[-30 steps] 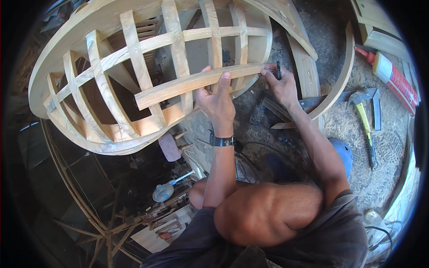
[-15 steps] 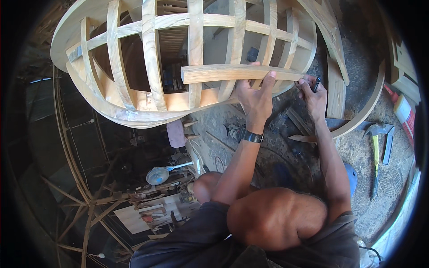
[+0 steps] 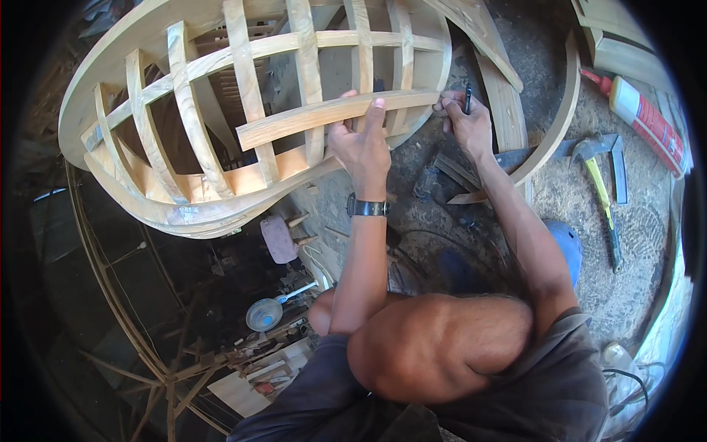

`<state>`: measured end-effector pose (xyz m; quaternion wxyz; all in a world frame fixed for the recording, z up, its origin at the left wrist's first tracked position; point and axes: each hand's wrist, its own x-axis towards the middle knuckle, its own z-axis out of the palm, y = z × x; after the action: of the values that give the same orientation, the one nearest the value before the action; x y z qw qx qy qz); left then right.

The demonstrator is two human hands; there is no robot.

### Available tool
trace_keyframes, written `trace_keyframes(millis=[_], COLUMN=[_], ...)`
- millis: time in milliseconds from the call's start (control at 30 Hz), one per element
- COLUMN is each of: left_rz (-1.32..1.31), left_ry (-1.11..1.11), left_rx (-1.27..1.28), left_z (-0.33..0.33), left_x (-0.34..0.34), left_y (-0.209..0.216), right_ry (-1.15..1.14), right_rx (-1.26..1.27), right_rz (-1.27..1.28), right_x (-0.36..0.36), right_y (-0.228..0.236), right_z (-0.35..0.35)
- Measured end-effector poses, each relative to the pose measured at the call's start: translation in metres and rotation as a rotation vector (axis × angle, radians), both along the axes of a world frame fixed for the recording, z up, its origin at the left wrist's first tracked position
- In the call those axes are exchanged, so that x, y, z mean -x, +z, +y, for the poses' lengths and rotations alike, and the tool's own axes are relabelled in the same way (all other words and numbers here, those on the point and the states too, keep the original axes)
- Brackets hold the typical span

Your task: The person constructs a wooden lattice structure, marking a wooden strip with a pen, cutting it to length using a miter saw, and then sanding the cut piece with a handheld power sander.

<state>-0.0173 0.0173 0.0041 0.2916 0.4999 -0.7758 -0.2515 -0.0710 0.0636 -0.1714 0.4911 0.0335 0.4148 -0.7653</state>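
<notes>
A curved wooden strip point(image 3: 294, 125) lies across the near side of a ribbed wooden frame point(image 3: 305, 77). My left hand point(image 3: 361, 155) is closed around its right half, thumb on the upper side and fingers behind. At the strip's right end, my right hand point(image 3: 471, 129) has its fingertips pinched together, touching or almost touching the tip. A dark pen point(image 3: 468, 98) sticks up from between those right-hand fingers. The frame has several upright ribs joined by one bent crosspiece and a rounded lower rim.
On the floor to the right lie a hammer point(image 3: 602, 191) with a yellow handle, a metal square point(image 3: 620, 173), a white-and-red glue bottle point(image 3: 648, 121) and a thin bent wooden strip point(image 3: 556, 136). A fan point(image 3: 264, 314) stands lower left. Boards point(image 3: 502, 110) lie right of the frame.
The whole view has shifted, so the frame, strip and both hands sit farther left. The strip looks more slanted, its left end lower. Both hands keep their holds.
</notes>
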Motion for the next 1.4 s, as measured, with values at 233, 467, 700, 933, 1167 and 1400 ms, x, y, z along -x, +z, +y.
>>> trace_keyframes(millis=[233,467,700,933,1167,1400], left_rz=[0.062,0.027,-0.040,-0.042,-0.043,-0.015], left_ry=[-0.031,-0.007,0.016,0.016,0.031,0.036], left_rx=[0.045,0.042,0.064,0.072,0.078,0.100], left_z=[-0.010,-0.008,-0.007,-0.011,-0.007,-0.002], left_x=[-0.001,0.002,0.000,-0.002,-0.001,0.003], left_y=[-0.010,-0.010,-0.009,-0.012,-0.012,-0.016], right_ry=[-0.014,0.008,0.007,0.025,-0.004,-0.028], right_rx=[-0.022,0.004,0.005,0.007,0.040,0.081], right_rz=[0.012,-0.001,-0.036,-0.102,-0.144,-0.228], right_x=[0.011,-0.005,-0.006,0.006,0.002,0.002], right_y=[0.002,0.009,0.007,0.008,0.007,0.005], right_z=[0.009,0.000,-0.002,0.005,-0.001,-0.002])
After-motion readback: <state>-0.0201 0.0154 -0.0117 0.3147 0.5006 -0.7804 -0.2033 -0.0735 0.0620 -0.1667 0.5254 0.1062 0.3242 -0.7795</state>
